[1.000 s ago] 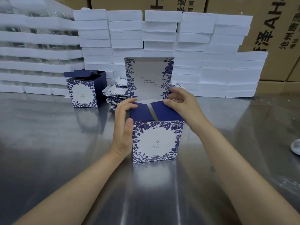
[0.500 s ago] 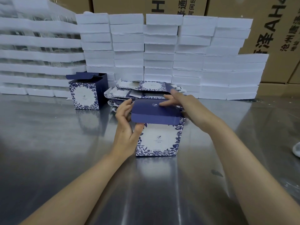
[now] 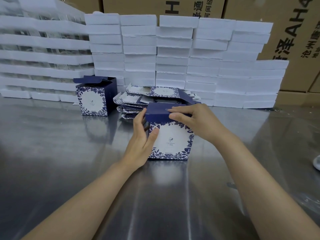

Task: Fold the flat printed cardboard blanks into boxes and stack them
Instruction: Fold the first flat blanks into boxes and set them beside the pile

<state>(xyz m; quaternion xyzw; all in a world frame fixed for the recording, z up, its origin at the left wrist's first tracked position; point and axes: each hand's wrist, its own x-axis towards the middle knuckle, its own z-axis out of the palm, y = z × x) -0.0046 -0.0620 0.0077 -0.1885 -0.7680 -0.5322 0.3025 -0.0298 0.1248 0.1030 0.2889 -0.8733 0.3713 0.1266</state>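
Note:
A blue-and-white floral box (image 3: 173, 142) stands upright on the steel table in front of me. Its dark blue lid (image 3: 158, 113) lies folded down over the top, the front tuck flap hanging outside. My left hand (image 3: 142, 141) holds the box's left side, thumb on the front face. My right hand (image 3: 195, 120) pinches the lid's right front edge, fingers on top and thumb on the flap. Behind the box lies a pile of flat printed blanks (image 3: 152, 96). Another folded box (image 3: 94, 99) with loose top flaps stands at the back left.
Stacks of white foam trays (image 3: 173, 54) form a wall along the back of the steel table (image 3: 52, 153). Brown shipping cartons (image 3: 285, 23) rise behind them. A white object (image 3: 316, 161) sits at the far right edge.
The upright lid panel came down over the inner flaps and now covers the box top. My right hand shifted from the side flap to the lid's front edge.

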